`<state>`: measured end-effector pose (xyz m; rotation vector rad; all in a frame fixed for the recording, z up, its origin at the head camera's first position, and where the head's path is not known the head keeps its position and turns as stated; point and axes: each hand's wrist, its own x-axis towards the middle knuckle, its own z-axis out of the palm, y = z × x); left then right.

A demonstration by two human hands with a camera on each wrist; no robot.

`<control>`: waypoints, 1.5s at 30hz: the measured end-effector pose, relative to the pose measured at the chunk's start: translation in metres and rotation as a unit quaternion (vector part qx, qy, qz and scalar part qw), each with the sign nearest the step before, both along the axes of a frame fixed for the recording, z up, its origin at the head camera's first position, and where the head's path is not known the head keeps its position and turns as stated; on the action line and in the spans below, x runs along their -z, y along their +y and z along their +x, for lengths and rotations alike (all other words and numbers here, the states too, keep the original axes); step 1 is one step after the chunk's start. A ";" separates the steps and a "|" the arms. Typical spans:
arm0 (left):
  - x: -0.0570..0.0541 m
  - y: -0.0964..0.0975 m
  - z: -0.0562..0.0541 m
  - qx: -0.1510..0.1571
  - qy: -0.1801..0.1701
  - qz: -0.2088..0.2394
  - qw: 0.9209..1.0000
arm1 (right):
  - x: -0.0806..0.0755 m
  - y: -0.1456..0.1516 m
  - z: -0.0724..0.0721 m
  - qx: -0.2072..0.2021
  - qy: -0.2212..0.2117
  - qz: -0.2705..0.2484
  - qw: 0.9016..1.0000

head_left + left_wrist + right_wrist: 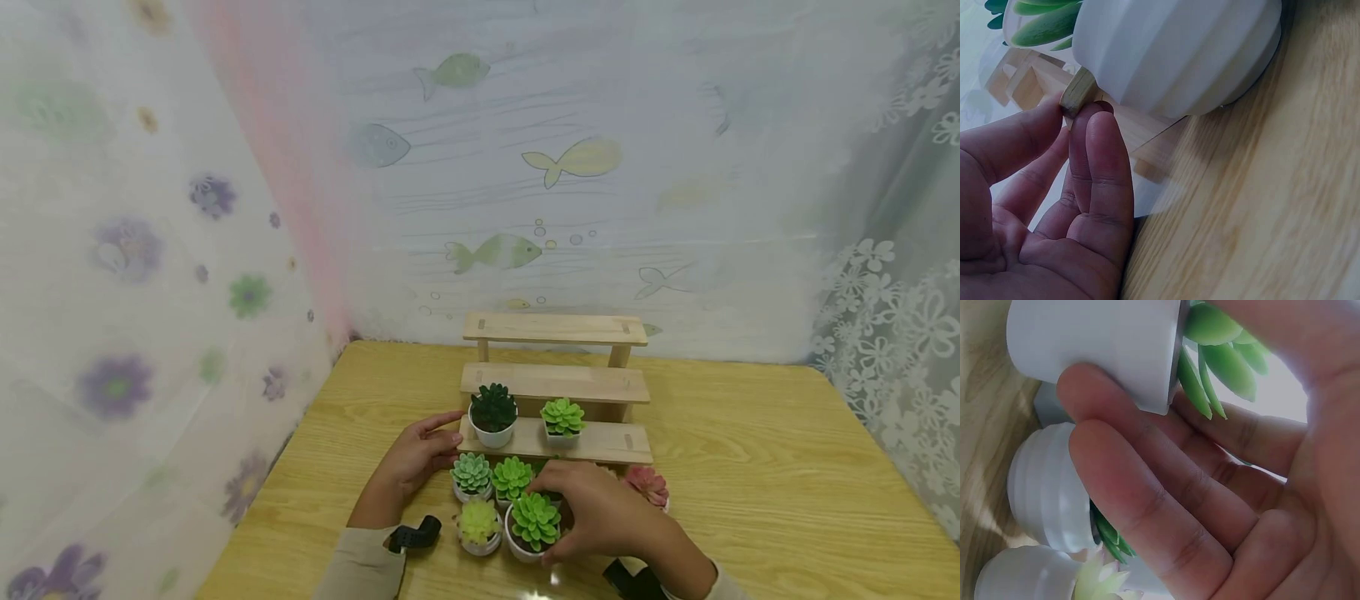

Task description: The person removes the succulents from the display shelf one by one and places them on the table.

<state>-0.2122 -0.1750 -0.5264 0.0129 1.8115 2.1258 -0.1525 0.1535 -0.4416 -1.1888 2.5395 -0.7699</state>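
Observation:
In the head view my left hand (416, 454) is at the left end of a three-step wooden plant stand (555, 382). Its thumb and fingers pinch the end of the lowest board (1079, 92), as the left wrist view shows. My right hand (611, 508) grips a bright green potted succulent (535, 521) in front of the stand, fingers around its smooth white pot (1097, 340). On the lowest step stand a dark green succulent (493, 410) in a round white pot and a light green succulent (562, 417) in a squarer one.
Before the stand are a pale blue-green succulent (472, 472), another green one (512, 477) and a yellow one (478, 523). A red succulent (648, 485) stands right of my right hand, which partly hides other pots. A fish-patterned curtain (480, 167) hangs behind the wooden table (750, 450).

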 end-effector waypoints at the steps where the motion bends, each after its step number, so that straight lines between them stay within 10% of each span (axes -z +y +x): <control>1: 0.000 0.000 0.000 -0.002 -0.001 0.000 1.000 | 0.000 0.000 0.000 0.001 -0.001 0.001 1.000; 45: -0.001 0.003 0.000 -0.015 -0.007 -0.001 1.000 | -0.011 0.002 0.004 -0.001 -0.015 0.003 1.000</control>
